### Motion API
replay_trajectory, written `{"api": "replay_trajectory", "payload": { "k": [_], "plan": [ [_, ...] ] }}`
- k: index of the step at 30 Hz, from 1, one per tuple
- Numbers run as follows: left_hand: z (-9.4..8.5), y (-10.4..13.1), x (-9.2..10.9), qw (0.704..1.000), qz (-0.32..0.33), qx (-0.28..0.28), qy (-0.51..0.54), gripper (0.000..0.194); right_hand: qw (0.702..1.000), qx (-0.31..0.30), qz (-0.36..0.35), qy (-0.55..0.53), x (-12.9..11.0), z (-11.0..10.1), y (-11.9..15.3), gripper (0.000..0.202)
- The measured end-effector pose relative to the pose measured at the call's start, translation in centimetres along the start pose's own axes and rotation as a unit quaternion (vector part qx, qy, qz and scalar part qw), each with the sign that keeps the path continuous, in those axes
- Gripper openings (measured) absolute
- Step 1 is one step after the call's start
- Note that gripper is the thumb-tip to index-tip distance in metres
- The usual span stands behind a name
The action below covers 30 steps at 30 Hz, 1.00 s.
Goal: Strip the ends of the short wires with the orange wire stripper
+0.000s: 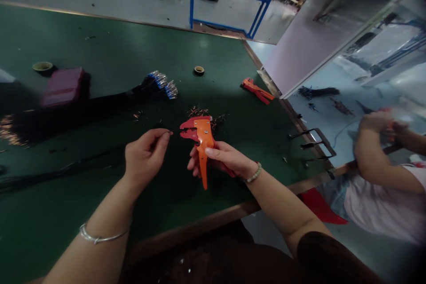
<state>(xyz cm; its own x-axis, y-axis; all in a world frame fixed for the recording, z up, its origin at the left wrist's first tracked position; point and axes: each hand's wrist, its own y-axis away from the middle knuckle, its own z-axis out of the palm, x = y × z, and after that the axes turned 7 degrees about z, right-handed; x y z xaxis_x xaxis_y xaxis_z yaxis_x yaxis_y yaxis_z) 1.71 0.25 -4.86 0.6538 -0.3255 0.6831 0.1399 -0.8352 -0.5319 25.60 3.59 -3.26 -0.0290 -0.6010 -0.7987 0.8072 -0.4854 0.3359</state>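
My right hand [219, 157] holds an orange and red wire stripper [203, 135] upright by its handles, thumb on the orange side. Its red jaws are apart and face left, with nothing between them. Just left of the jaws, my left hand [146, 153] pinches a thin wire between thumb and forefinger. Only the wire's short end [171, 132] shows past the fingertips, apart from the jaws. Behind the stripper lies a small heap of wire scraps [199, 112]. Dark loose wires [69, 167] stretch across the table to the left of my left hand.
A thick black wire bundle [113, 100] with metal terminals lies across the green table [133, 49], beside a purplish box [64, 85]. Tape rolls [199, 70] [43, 67] and a second stripper [257, 90] lie farther back. At right are a black metal frame [317, 142] and a co-worker's arms [372, 151].
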Motion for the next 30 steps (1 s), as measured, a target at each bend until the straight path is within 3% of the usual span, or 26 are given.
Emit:
{"api": "replay_trajectory", "payload": {
  "k": [8,16,22,30],
  "plan": [
    [0.35,0.32,0.62,0.999,0.022,-0.037,0.011,0.023,1.0,-0.003,-0.001,-0.012,0.21,-0.12,-0.25,0.045],
    [0.12,0.38,0.56,1.0,0.006,-0.002,0.006,0.025,1.0,-0.012,0.006,0.008,0.43,-0.13,-0.41,0.051],
    [-0.02,0.17,0.59,0.998,0.046,-0.043,0.014,0.021,1.0,-0.026,0.002,0.017,0.64,-0.34,-0.55,0.051],
    [-0.32,0.16,0.96,0.996,0.071,-0.051,0.03,0.019,0.999,-0.027,-0.005,0.037,0.87,-0.41,-0.76,0.048]
  ]
}}
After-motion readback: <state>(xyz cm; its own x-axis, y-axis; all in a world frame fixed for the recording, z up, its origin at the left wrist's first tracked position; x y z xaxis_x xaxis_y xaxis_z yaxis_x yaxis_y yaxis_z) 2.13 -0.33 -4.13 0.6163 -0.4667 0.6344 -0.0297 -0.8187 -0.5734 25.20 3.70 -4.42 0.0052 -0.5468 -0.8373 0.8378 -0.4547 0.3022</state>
